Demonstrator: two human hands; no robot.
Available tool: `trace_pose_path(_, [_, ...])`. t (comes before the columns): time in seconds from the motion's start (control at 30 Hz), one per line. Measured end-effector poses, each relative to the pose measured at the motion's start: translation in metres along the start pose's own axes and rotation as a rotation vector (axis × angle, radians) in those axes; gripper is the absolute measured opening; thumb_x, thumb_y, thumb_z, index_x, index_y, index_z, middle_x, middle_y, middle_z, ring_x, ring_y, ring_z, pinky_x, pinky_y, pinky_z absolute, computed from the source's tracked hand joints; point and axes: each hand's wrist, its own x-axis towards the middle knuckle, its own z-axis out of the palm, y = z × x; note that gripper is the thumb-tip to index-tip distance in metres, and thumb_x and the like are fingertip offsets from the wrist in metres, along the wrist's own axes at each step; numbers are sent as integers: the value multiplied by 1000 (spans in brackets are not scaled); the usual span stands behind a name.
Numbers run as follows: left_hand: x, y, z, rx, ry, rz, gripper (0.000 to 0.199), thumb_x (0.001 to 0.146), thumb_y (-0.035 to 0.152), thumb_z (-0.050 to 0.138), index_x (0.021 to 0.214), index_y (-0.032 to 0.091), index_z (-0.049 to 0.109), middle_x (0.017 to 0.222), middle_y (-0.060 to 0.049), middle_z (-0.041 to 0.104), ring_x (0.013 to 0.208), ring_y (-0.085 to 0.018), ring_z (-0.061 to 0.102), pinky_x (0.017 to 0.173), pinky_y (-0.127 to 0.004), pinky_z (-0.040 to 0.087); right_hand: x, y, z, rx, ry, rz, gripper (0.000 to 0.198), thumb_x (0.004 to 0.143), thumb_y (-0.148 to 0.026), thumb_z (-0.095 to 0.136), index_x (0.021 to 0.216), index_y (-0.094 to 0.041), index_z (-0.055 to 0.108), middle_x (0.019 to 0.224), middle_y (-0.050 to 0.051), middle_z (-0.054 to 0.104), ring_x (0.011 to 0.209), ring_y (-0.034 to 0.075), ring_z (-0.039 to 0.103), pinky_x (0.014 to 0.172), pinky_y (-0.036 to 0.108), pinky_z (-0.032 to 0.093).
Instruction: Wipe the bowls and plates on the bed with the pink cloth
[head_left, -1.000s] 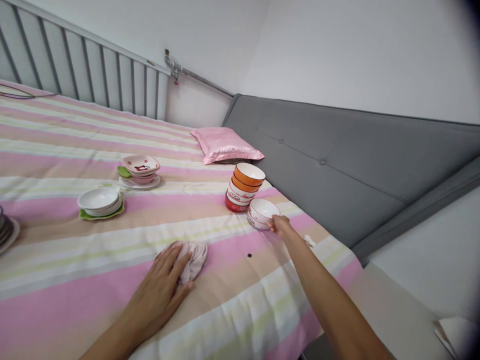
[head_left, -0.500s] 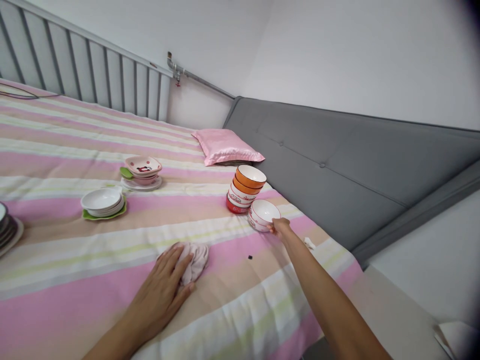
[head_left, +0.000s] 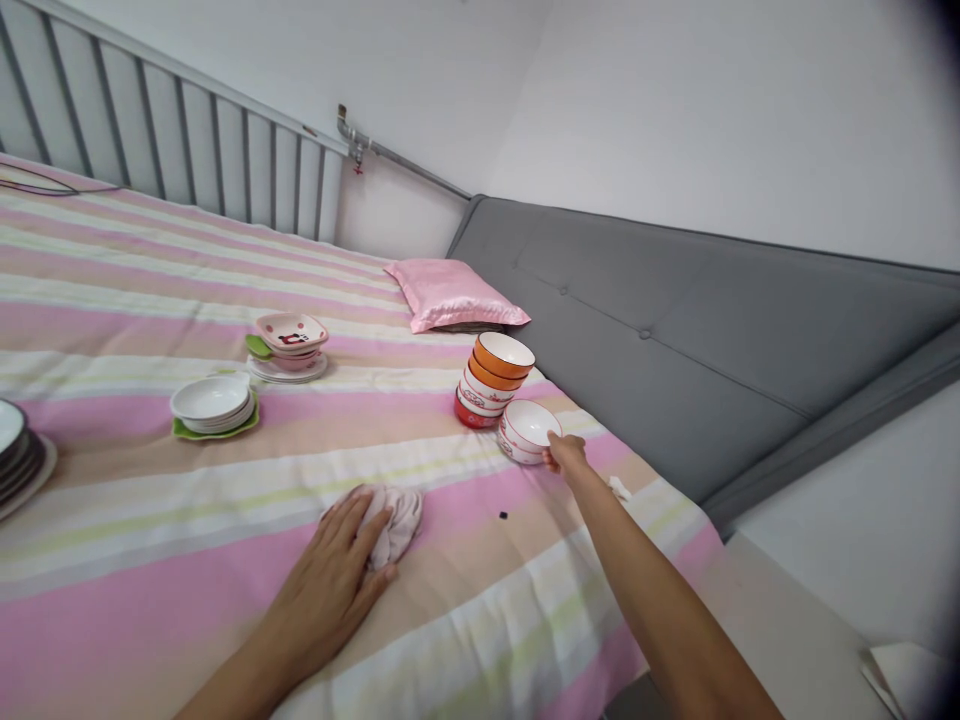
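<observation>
The fingers of your right hand (head_left: 568, 453) pinch the side of the white bowls (head_left: 526, 424), which sit on the bed (head_left: 450, 595) just beside a taller, orange-topped stack of bowls (head_left: 489, 384). The fingers of your left hand (head_left: 336, 565) lie slightly spread over a crumpled cloth (head_left: 403, 520). A small black piece (head_left: 503, 515) lies between your hands. Beyond, white dishes (head_left: 211, 399) sit on a green plate (head_left: 254, 412); a pink pillow (head_left: 456, 292) lies near the grey headboard (head_left: 660, 310).

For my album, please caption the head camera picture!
Left hand on a crumpled cloth, right hand holding a white bowl by its edge, beside stacked bowls.
</observation>
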Motion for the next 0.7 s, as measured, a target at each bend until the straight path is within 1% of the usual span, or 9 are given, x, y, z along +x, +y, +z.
trace_pose_path(0.1, [-1, 0, -1, 6, -13, -8, 62, 87, 45, 46, 143, 25, 30, 150, -11, 30, 137, -30, 27, 107, -49, 31, -7, -10, -7, -163, 111, -60, 35, 89, -34, 54, 119, -15, 51, 117, 8, 55, 100, 19, 58, 84, 40, 50])
trace_pose_path(0.2, [-1, 0, -1, 7, -11, -9, 62, 87, 45, 46, 143, 24, 30, 150, -12, 30, 137, -30, 27, 107, -49, 32, -20, -25, -10, -272, 188, -210, 36, 88, -33, 54, 120, -16, 51, 118, 9, 54, 102, 20, 56, 87, 41, 48])
trace_pose_path(0.27, [-2, 0, -1, 4, 6, -6, 61, 87, 45, 46, 143, 24, 31, 149, -12, 31, 136, -31, 28, 106, -49, 33, -31, -35, -8, -329, 212, -334, 41, 86, -30, 58, 123, -16, 47, 114, 11, 56, 103, 22, 55, 90, 41, 45])
trace_pose_path(0.33, [-2, -1, 0, 6, 14, -5, 61, 87, 44, 46, 142, 24, 32, 149, -12, 31, 136, -31, 28, 106, -50, 33, -42, -45, -1, -379, 211, -467, 48, 83, -24, 59, 126, -17, 42, 107, 11, 60, 103, 23, 54, 91, 39, 42])
trace_pose_path(0.4, [-2, -2, 0, 12, 10, -1, 59, 87, 44, 46, 142, 24, 34, 149, -12, 31, 137, -30, 28, 106, -50, 34, -52, -54, 8, -427, 196, -611, 51, 81, -20, 59, 128, -19, 39, 106, 9, 61, 104, 22, 53, 91, 36, 41])
trace_pose_path(0.47, [-2, -2, 0, 27, 2, 5, 59, 87, 44, 46, 141, 23, 34, 149, -13, 31, 137, -30, 27, 106, -50, 34, -60, -62, 18, -476, 180, -756, 51, 79, -19, 59, 127, -22, 40, 116, 7, 57, 110, 22, 48, 93, 34, 38])
trace_pose_path(0.53, [-2, -2, 0, 46, 0, 11, 59, 88, 45, 45, 141, 22, 34, 149, -13, 31, 137, -30, 27, 106, -49, 34, -66, -71, 28, -526, 161, -891, 52, 79, -18, 60, 127, -22, 41, 126, 7, 51, 118, 22, 41, 98, 34, 33])
trace_pose_path(0.6, [-3, -2, 1, 62, 8, 13, 60, 88, 45, 45, 142, 22, 33, 149, -13, 30, 137, -30, 27, 106, -49, 34, -70, -79, 37, -574, 138, -998, 52, 79, -17, 59, 128, -22, 42, 131, 8, 48, 122, 22, 35, 102, 34, 29])
trace_pose_path(0.7, [-5, -3, 4, 75, 20, 11, 60, 88, 45, 45, 142, 23, 33, 150, -13, 29, 137, -30, 27, 106, -49, 35, -70, -89, 49, -648, 108, -1087, 49, 78, -14, 59, 125, -20, 46, 127, 10, 52, 125, 24, 31, 103, 38, 26])
